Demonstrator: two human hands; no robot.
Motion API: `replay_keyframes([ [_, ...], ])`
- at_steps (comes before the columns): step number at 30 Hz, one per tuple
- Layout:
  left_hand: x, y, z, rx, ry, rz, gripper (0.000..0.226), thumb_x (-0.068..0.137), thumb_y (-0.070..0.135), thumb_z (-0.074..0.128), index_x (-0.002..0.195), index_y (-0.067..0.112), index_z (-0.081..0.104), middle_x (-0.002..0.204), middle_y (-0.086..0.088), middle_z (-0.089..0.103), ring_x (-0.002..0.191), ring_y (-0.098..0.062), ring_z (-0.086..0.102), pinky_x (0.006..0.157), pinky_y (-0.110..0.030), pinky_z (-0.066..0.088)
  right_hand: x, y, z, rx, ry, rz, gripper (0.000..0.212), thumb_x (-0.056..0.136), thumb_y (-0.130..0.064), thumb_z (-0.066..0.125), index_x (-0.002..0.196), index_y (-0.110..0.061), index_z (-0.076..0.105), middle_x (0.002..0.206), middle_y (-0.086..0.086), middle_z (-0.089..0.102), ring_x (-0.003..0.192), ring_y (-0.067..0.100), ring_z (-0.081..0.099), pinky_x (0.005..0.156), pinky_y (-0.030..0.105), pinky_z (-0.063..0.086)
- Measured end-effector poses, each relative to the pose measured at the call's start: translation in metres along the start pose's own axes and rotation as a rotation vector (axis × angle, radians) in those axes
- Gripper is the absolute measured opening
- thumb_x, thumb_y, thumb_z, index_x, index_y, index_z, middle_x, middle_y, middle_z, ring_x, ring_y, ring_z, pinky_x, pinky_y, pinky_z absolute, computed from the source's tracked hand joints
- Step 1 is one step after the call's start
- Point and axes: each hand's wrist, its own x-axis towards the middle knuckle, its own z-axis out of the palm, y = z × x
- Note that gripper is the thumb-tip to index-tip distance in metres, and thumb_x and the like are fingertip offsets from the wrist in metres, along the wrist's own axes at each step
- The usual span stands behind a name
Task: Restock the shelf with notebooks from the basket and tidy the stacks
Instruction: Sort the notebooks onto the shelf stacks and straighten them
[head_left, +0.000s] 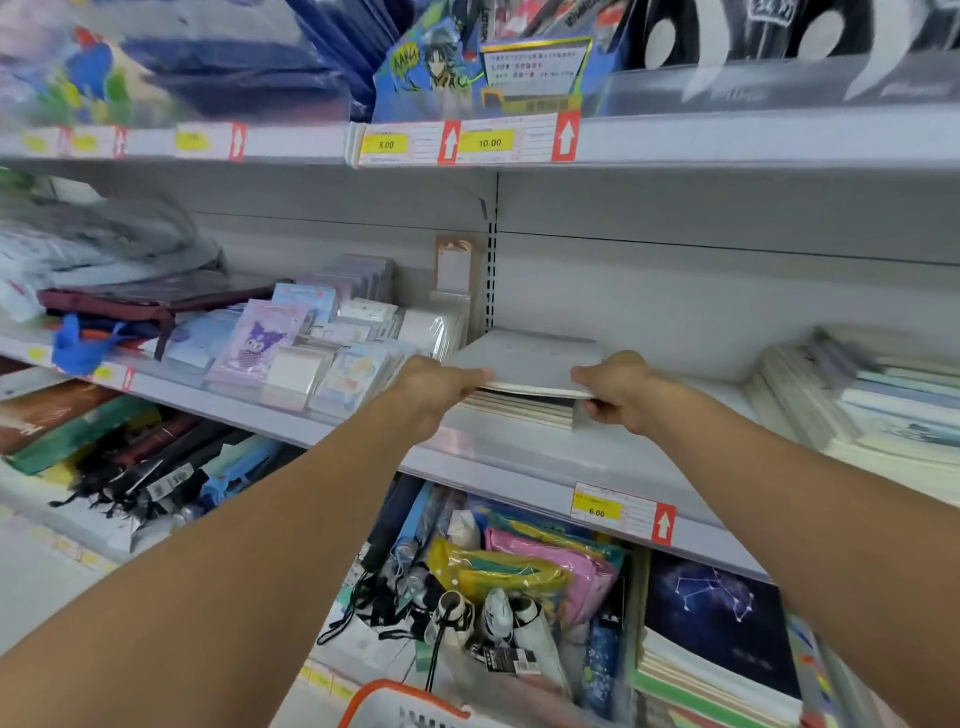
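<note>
A stack of grey-covered notebooks (524, 364) lies on the middle shelf (519, 457), near its front edge. My left hand (434, 387) grips the stack's left front corner, fingers curled over the top cover. On the right front corner, my right hand (618, 392) pinches the notebooks with the thumb on top and fingers underneath. The top notebooks are lifted slightly off the ones below. The orange rim of the basket (395, 699) shows at the bottom edge; its contents are hidden.
Packets of stickers and cards (291, 348) crowd the shelf left of the stack. Another pile of notebooks (862, 395) sits at the right. The lower shelf holds umbrellas (457, 613), a dark constellation notebook (717, 618) and pencil cases. An upper shelf overhangs close above.
</note>
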Motion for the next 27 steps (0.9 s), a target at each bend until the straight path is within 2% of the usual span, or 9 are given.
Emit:
replay_keyframes([
  [2,0.008,-0.003,0.0,0.32,-0.019,0.025,0.072,0.062,0.017,0.092,0.119,-0.001,0.052,0.12,-0.007,0.06,0.111,-0.023,0.057,0.103,-0.031,0.044,0.016,0.008,-0.002,-0.079,0.02,-0.025,0.026,0.096,-0.013,0.062,0.076,-0.008,0.047,0.073,0.006,0.047,0.051,0.017,0.046,0.033,0.015,0.041],
  [7,0.035,-0.01,-0.001,0.649,0.125,0.216,0.068,0.067,0.02,0.089,0.123,0.001,0.055,0.108,-0.004,0.055,0.101,-0.021,0.054,0.083,-0.022,0.041,0.047,0.033,0.006,-0.118,-0.007,-0.039,0.027,0.095,-0.028,0.065,0.085,-0.008,0.049,0.071,0.008,0.049,0.045,0.016,0.045,0.039,0.02,0.042],
  [10,0.049,-0.019,-0.005,0.764,0.17,0.274,0.063,0.074,0.035,0.084,0.122,0.005,0.057,0.116,-0.008,0.062,0.101,-0.023,0.056,0.083,-0.025,0.041,0.054,0.036,0.005,-0.137,-0.141,-0.099,0.041,0.083,-0.043,0.076,0.09,-0.008,0.056,0.076,0.003,0.061,0.06,0.015,0.057,0.057,0.026,0.052],
  [13,0.057,-0.025,-0.008,0.808,0.208,0.317,0.06,0.077,0.044,0.078,0.12,0.008,0.06,0.116,-0.008,0.064,0.102,-0.023,0.057,0.079,-0.026,0.04,0.055,0.04,0.006,-0.208,-0.233,-0.16,0.076,0.049,-0.047,0.094,0.108,-0.011,0.065,0.103,0.0,0.072,0.093,0.016,0.069,0.083,0.031,0.057],
  [14,0.059,-0.027,-0.007,0.793,0.207,0.326,0.06,0.078,0.044,0.077,0.122,0.008,0.059,0.117,-0.007,0.064,0.102,-0.022,0.056,0.078,-0.024,0.038,0.057,0.042,0.008,-0.229,-0.207,-0.173,0.077,0.049,-0.041,0.096,0.111,-0.009,0.064,0.108,0.003,0.071,0.098,0.019,0.069,0.086,0.035,0.058],
  [16,0.065,-0.031,-0.007,0.795,0.207,0.332,0.06,0.08,0.043,0.075,0.125,0.008,0.058,0.12,-0.009,0.064,0.103,-0.023,0.057,0.079,-0.024,0.037,0.062,0.044,0.012,-0.238,-0.136,-0.199,0.057,0.065,-0.025,0.092,0.108,-0.003,0.063,0.107,0.01,0.069,0.097,0.025,0.068,0.087,0.041,0.059],
  [18,0.068,-0.032,-0.007,0.845,0.212,0.35,0.055,0.081,0.045,0.074,0.118,0.007,0.061,0.115,-0.01,0.065,0.096,-0.022,0.057,0.076,-0.026,0.039,0.066,0.045,0.013,-0.224,-0.104,-0.212,0.048,0.069,-0.02,0.09,0.105,-0.001,0.065,0.105,0.012,0.07,0.096,0.027,0.069,0.086,0.045,0.059],
  [24,0.064,-0.026,-0.007,1.049,0.161,0.323,0.058,0.086,0.051,0.066,0.12,0.004,0.054,0.121,-0.016,0.059,0.11,-0.032,0.055,0.084,-0.034,0.042,0.061,0.049,0.012,-0.193,-0.063,-0.197,0.05,0.069,-0.023,0.09,0.109,-0.003,0.068,0.111,0.01,0.071,0.097,0.026,0.069,0.089,0.042,0.058],
  [27,0.028,-0.028,-0.004,0.982,0.255,0.486,0.052,0.089,0.044,0.066,0.12,0.006,0.052,0.119,-0.015,0.06,0.109,-0.031,0.056,0.083,-0.034,0.043,0.017,0.056,0.017,-0.32,0.194,-0.444,0.058,0.076,-0.033,0.084,0.121,-0.006,0.06,0.123,0.006,0.057,0.103,0.019,0.06,0.095,0.031,0.05],
])
